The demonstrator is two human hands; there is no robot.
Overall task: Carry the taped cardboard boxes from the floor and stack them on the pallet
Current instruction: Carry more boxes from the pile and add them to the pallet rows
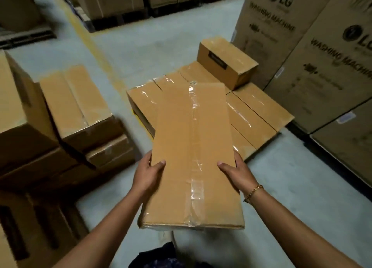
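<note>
1. Box (191, 147), long and sealed with clear tape along its centre seam, was held in the air, pointing lengthwise away from the person.
2. Left hand (148, 174) gripped its left edge and right hand (236, 171) its right edge. Thumbs lay on top, fingers were hidden beneath, and the hands were apart, one on each side.
3. A bracelet (253, 193) sat on the right wrist.
4. Ahead lay a flat layer (251, 114) of taped boxes set side by side; what carried it was mostly hidden.
5. A small box (227, 62) stood on the layer's far end.
6. Cartons (332, 76) printed "WASHING MACHINE" stood right of the layer.
7. A stack (76, 98) of boxes stood left, across a strip of floor (141, 46).
</note>
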